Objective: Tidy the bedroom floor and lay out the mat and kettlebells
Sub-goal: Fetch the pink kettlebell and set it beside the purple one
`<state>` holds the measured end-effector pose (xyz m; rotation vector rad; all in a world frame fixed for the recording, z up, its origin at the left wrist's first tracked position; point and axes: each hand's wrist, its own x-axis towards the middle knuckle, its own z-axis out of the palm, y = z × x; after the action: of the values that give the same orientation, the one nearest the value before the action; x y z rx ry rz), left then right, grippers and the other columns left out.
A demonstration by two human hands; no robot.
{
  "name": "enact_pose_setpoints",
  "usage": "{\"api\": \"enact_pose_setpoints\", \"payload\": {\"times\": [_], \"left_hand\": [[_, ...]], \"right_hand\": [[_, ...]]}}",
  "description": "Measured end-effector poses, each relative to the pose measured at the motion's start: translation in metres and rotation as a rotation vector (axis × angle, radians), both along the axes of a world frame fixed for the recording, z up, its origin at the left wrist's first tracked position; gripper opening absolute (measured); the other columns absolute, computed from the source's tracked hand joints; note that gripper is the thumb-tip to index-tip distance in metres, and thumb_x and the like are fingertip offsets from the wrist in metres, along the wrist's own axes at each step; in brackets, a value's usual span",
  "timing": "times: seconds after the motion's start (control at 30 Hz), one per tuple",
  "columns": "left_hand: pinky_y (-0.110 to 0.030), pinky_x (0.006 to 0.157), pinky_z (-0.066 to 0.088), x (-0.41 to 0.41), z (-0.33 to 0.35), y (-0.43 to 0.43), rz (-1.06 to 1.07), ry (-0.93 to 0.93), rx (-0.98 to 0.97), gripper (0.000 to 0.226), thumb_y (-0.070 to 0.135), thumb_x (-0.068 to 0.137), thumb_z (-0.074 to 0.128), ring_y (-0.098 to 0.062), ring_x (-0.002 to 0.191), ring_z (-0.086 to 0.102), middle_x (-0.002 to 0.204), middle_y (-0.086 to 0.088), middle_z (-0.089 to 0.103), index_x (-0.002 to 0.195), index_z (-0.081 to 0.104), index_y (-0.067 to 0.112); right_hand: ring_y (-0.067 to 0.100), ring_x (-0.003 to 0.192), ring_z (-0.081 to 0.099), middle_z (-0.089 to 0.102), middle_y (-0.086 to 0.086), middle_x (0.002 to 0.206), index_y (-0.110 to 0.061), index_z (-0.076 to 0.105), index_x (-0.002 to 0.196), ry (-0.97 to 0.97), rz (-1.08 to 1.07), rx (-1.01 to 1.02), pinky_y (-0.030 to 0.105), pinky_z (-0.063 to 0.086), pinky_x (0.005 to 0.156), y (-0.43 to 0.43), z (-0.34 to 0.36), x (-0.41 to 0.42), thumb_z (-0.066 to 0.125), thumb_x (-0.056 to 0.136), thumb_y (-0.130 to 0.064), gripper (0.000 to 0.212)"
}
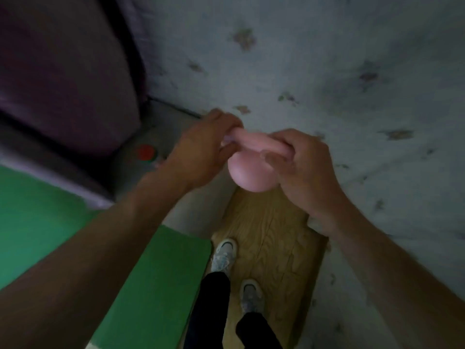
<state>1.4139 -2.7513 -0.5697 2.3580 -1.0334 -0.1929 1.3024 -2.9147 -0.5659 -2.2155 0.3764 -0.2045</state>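
A pink kettlebell [247, 172] hangs in the air in front of me, above the floor. My left hand [203, 149] grips the left end of its handle and my right hand [302, 167] grips the right end. The round body shows between the two hands. A green mat [156, 280] lies flat on the floor at the lower left, beside my feet. The picture is blurred.
A bed with a pale flowered cover [327, 71] fills the right and top. A dark purple piece of furniture [63, 71] stands at the upper left. A small red and green object [146, 152] lies on the grey floor near it. My shoes [224, 255] stand on a wooden floor strip [276, 235].
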Motion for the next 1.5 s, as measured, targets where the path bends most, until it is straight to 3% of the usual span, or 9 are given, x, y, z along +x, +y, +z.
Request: {"api": "enact_pose_setpoints", "payload": {"times": [0.2,0.37,0.53,0.67,0.83,0.97,1.1,1.23,1.5], "left_hand": [[-0.047,0.077,0.051,-0.048,0.207,0.084,0.166,-0.192,-0.026,0.029,0.028,0.085,0.062,-0.028,0.092,0.061,0.107,-0.004,0.061,0.113,0.061,0.018],[-0.048,0.074,0.053,-0.109,0.314,0.163,0.357,-0.321,0.138,0.045,0.051,0.086,0.046,-0.032,0.093,0.066,0.113,-0.003,0.064,0.118,0.059,0.023],[-0.044,0.068,0.053,-0.163,0.378,0.245,0.502,-0.428,0.181,0.032,0.045,0.09,0.06,-0.025,0.083,0.066,0.104,0.003,0.067,0.116,0.062,0.026],[-0.037,0.061,0.05,-0.201,0.402,0.312,0.6,-0.469,0.209,0.031,0.047,0.087,0.056,-0.025,0.077,0.065,0.093,0.004,0.067,0.106,0.065,0.024],[-0.033,0.069,0.042,-0.254,0.405,0.43,0.754,-0.509,0.115,0.028,0.042,0.085,0.063,-0.018,0.085,0.05,0.092,0.006,0.067,0.104,0.067,0.022],[-0.034,0.075,0.037,-0.286,0.408,0.515,0.841,-0.49,0.003,0.025,0.033,0.083,0.073,-0.017,0.089,0.045,0.09,0.008,0.066,0.104,0.069,0.02],[-0.026,0.074,0.033,-0.305,0.405,0.589,0.86,-0.438,-0.078,0.02,0.028,0.085,0.072,-0.014,0.084,0.047,0.087,0.008,0.059,0.103,0.065,0.02],[-0.025,0.073,0.036,-0.312,0.394,0.65,0.91,-0.376,-0.124,0.019,0.03,0.085,0.069,-0.012,0.083,0.047,0.086,0.012,0.055,0.101,0.064,0.022],[-0.029,0.076,0.044,-0.284,0.368,0.776,1.035,-0.287,-0.171,0.015,0.031,0.083,0.067,-0.012,0.085,0.053,0.087,0.009,0.061,0.097,0.064,0.024]], "right_hand": [[-0.01,0.086,0.06,0.065,-0.014,0.096,-0.019,0.069,0.115,-0.149,0.188,-0.019,0.002,0.043,0.071,0.056,0.201,-0.026,0.069,0.089,-0.023,0.025],[-0.012,0.082,0.055,0.062,-0.016,0.092,-0.022,0.069,0.114,-0.118,0.445,-0.055,-0.004,0.039,0.067,0.111,0.316,-0.035,0.068,0.089,-0.019,0.026],[-0.004,0.082,0.062,0.064,-0.02,0.089,-0.03,0.066,0.11,-0.102,0.695,-0.052,0.009,0.046,0.066,0.181,0.372,-0.041,0.069,0.089,-0.018,0.024],[0.001,0.074,0.065,0.068,-0.016,0.085,-0.032,0.067,0.108,-0.169,0.81,0.003,0.014,0.047,0.063,0.249,0.385,-0.052,0.072,0.087,-0.02,0.024],[-0.004,0.089,0.063,0.067,-0.022,0.093,-0.037,0.065,0.108,-0.276,0.938,-0.023,0.009,0.047,0.072,0.373,0.403,-0.073,0.074,0.084,-0.027,0.028],[0.005,0.087,0.065,0.068,-0.019,0.093,-0.035,0.068,0.108,-0.296,0.958,-0.037,0.025,0.056,0.076,0.465,0.408,-0.09,0.08,0.079,-0.028,0.032],[0.003,0.077,0.064,0.068,-0.017,0.084,-0.033,0.07,0.102,-0.271,1.001,0.033,0.015,0.048,0.063,0.54,0.403,-0.104,0.081,0.079,-0.023,0.028],[0.009,0.062,0.062,0.07,-0.008,0.078,-0.027,0.072,0.1,-0.195,1.017,0.105,0.021,0.049,0.054,0.606,0.391,-0.101,0.082,0.078,-0.018,0.025],[0.006,0.071,0.066,0.073,-0.015,0.082,-0.032,0.073,0.097,-0.172,1.098,0.107,0.03,0.054,0.065,0.748,0.369,-0.045,0.082,0.072,-0.025,0.028]]}}
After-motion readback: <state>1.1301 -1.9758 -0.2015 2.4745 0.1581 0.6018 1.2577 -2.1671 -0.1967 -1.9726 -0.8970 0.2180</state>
